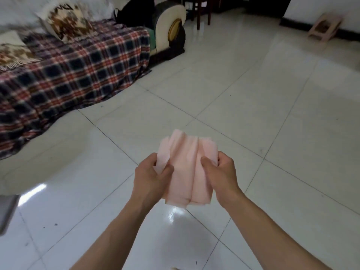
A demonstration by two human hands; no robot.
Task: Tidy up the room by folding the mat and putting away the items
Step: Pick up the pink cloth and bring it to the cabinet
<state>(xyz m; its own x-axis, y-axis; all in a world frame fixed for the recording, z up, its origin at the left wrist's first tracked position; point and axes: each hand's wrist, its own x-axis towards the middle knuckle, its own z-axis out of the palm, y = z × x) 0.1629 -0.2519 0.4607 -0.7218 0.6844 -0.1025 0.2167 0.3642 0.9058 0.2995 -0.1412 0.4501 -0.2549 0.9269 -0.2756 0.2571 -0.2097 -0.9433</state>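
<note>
Your left hand (153,176) & right hand (220,172) each pinch 1 side of the pale pink, thin, pleated folded mat (185,166), held in air over the white tiled floor (272,114); keep edges lined up, flatten creases b4 folding again; no box/basket in view.

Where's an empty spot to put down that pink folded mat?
The left hand and right hand grip the pink mat. Bare tile floor lies below it and stretches between the plaid sofa and the small stool by the far wall. The sofa is crowded with cushions.
</note>
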